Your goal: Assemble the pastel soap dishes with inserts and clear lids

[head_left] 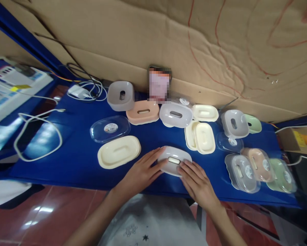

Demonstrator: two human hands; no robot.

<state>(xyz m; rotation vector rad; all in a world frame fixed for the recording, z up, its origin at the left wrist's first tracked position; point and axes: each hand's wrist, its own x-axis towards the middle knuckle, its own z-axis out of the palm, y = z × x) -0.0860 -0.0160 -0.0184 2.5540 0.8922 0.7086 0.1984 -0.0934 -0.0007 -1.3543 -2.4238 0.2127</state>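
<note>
The soap dish [174, 160] lies at the near edge of the table [76, 160], a hand on either side – the left hand [140, 172] and the right hand [197, 181]. Left of the dish sits a tray [119, 152], with a clear lid [109, 128] behind that tray. Right of the dish stand three lidded boxes [259, 169] in a row.

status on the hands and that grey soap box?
Left hand and right hand flat, fingers spread, on grey soap box, one each side. Box inverted on blue table. Cream tray lies left, apart.
</note>
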